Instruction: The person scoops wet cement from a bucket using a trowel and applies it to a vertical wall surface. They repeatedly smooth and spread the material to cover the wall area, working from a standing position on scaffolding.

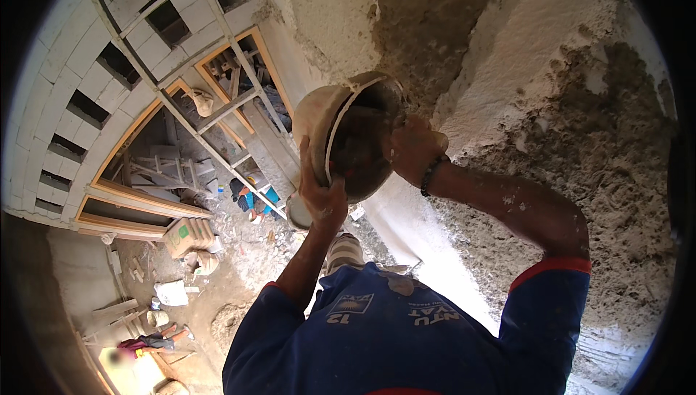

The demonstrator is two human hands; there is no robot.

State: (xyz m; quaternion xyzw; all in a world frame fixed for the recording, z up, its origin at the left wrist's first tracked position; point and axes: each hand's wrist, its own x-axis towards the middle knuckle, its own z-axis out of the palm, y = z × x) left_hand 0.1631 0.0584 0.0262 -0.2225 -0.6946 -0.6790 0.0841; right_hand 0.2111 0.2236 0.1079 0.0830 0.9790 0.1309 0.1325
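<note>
A round, plaster-crusted bucket (pixel 308 110) is tilted in front of me at the centre, its mouth turned toward the right and its dark inside partly in shadow. My left hand (pixel 319 184) is closed on the bucket's lower left rim. At the bucket's right side, my right hand (pixel 413 145) is closed around what looks like a short tool handle (pixel 437 141); the tool's other end is in the dark of the bucket and hard to make out. Just behind the bucket is the wall, with patches of wet grey mortar (pixel 428 10).
Rough plastered wall (pixel 565 177) fills the right side. A metal ladder-like frame (pixel 174 112) crosses the upper left before block walling (pixel 101 3) with framed openings. Far below lie stacked sacks (pixel 188 235) and rubble; one person (pixel 254 199) is there, another person (pixel 156 340) at lower left.
</note>
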